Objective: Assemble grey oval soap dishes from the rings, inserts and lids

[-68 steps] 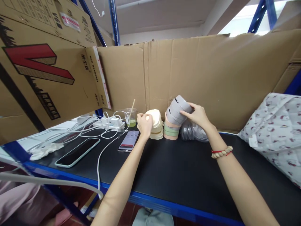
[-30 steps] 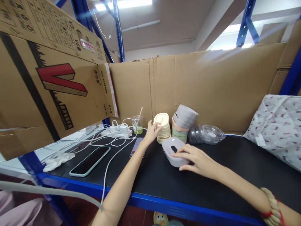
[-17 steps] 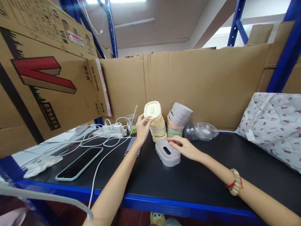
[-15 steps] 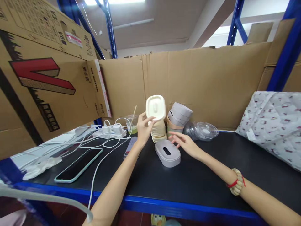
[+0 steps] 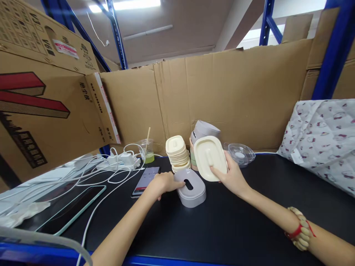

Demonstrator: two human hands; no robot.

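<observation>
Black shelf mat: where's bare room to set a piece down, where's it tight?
Bare: the black shelf mat in front of the grey slotted oval box, and rightward between the right hand and the patterned fabric bag. Crowded: back centre, cream lid stack and clear plastic dish; left side, white cables and phones.

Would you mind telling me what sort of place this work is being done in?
Probably a warehouse or packing station: blue steel racking frames a black shelf used as a bench, flattened cardboard boxes wall it in, and stacks of plastic lids wait by the hands.
</observation>
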